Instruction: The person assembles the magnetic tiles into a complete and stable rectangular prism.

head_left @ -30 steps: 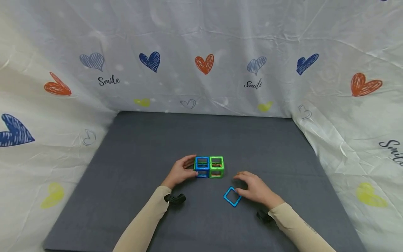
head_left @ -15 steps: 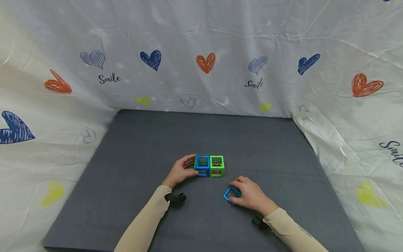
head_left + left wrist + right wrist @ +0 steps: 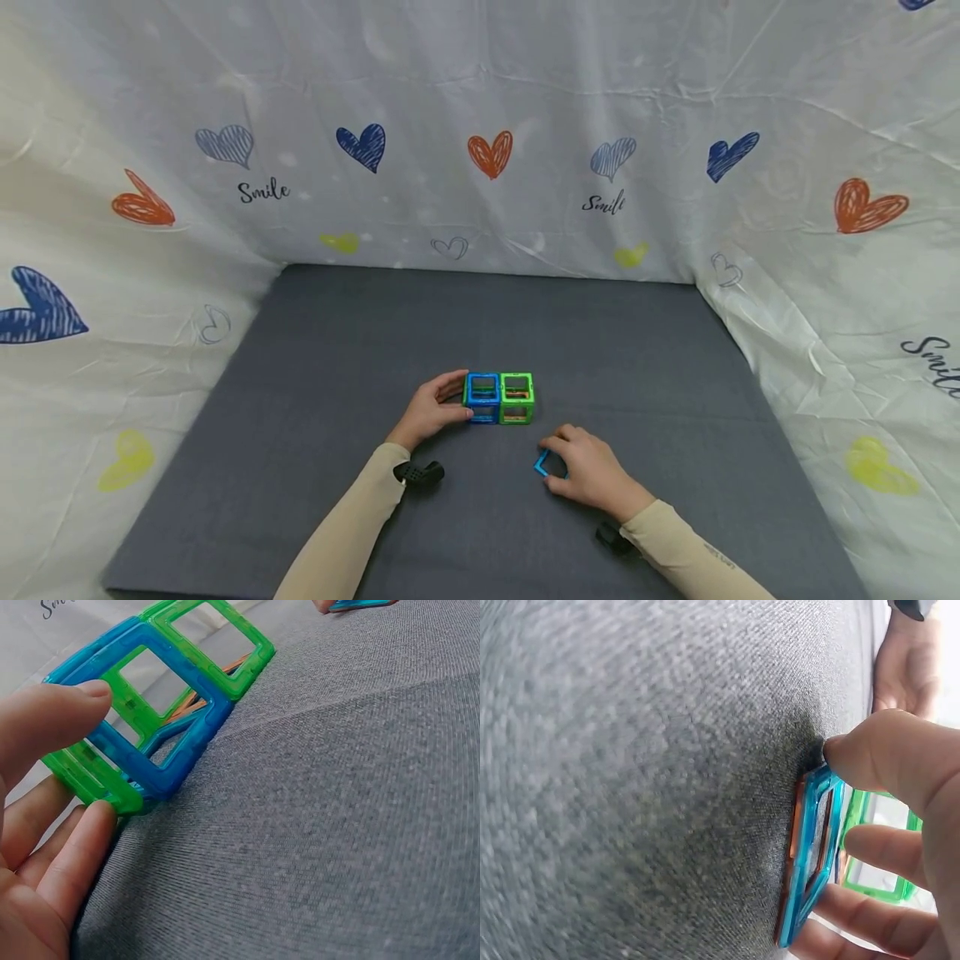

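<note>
Two joined cubes of square magnetic tiles [image 3: 499, 400], one blue in front and one green, sit on the dark cloth. My left hand [image 3: 430, 412] grips their left end. In the left wrist view the thumb lies on the blue front tile [image 3: 193, 766], with fingers against the green side tile [image 3: 94, 784]. To the right and nearer me, my right hand [image 3: 595, 473] holds a loose blue square magnetic tile [image 3: 541, 463] by its edges between thumb and fingers. An orange layer [image 3: 795, 829] shows under this blue tile [image 3: 804, 859] in the right wrist view, low over the cloth.
A dark grey cloth-covered table [image 3: 360, 333] spreads around both hands. White curtains [image 3: 420, 100] printed with hearts and "Smile" stand behind it and along both sides. Black wrist bands [image 3: 420, 474] are worn on both arms.
My right hand has moved left and toward me, and its thumb and fingers have closed around the blue tile. The left hand and the joined cubes have stayed in place.
</note>
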